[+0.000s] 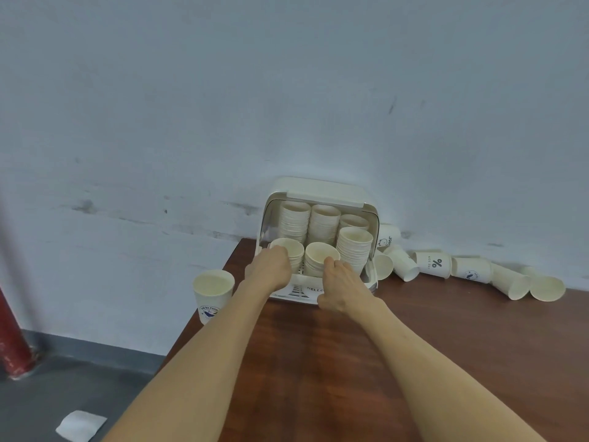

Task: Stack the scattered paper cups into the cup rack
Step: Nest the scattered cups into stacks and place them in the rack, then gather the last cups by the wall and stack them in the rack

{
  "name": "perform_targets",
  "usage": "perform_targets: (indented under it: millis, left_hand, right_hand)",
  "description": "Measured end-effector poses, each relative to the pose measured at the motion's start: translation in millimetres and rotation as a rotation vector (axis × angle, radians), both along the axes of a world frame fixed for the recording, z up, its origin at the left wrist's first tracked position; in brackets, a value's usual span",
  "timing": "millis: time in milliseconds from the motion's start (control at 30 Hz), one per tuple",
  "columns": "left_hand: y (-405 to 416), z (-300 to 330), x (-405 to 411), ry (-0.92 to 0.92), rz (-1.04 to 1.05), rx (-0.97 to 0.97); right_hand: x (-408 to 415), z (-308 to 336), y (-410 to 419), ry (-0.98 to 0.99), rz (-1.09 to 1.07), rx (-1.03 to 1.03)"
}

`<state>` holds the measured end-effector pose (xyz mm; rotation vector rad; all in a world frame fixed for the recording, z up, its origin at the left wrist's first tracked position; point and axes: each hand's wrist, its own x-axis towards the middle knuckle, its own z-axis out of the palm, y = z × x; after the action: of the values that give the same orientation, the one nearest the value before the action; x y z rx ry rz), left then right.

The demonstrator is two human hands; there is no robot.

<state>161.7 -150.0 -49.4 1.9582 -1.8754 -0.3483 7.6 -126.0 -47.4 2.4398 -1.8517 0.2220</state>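
Scuffed white wall behind, dark wood desk shoved into the corner, grey floor to the left with a red pipe and a white paper scrap lying on it

Left to right:
- lone upright cup with a blue logo, at the desk's left edge, just beside the left forearm
- left hand, fingers curled onto the rim of the front-left stack in the cup rack; looks like a pinch on the top cup, though the fingertips are hidden
- right hand, fingers curled onto the near rim of the front-middle stack; same grip, as far as I can tell
- rack sits against the wall with its lid up, six nested stacks in two rows, front-right stack the tallest of the front row
- loose cups strewn along the wall right of the rack, most tipped on their sides, the nearest touching the rack's side

Handling, my read: thin paper, near weightless, crushes if squeezed mid-wall. Rolled rim is the stiff part, so take hold there with thumb outside and finger inside, or lightly around the upper wall. Tipped cups will roll, so pin before lifting. Nested ones jam if dropped in crooked, so seat them straight

Plenty of cups not yet racked
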Motion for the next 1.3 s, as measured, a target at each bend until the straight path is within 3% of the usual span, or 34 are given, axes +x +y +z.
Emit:
perform_targets:
  millis: [433, 567, 833, 1300]
  left_hand:
    - [83, 7, 44, -0.117, 0.048, -0.171]
    - [98, 4, 55, -0.199, 0.158, -0.127]
    - [102, -14, 56, -0.290, 0.231, -0.018]
    - [107, -12, 44, -0.354, 0.175, -0.117]
  right_hand:
    - [2, 4, 4, -0.060, -0.074, 0.058]
    - [4, 10, 13, -0.140, -0.094, -0.034]
    - [-15, 15, 36, -0.116, -0.049, -0.109]
    - [-37, 6, 51, -0.135, -0.058, -0.067]
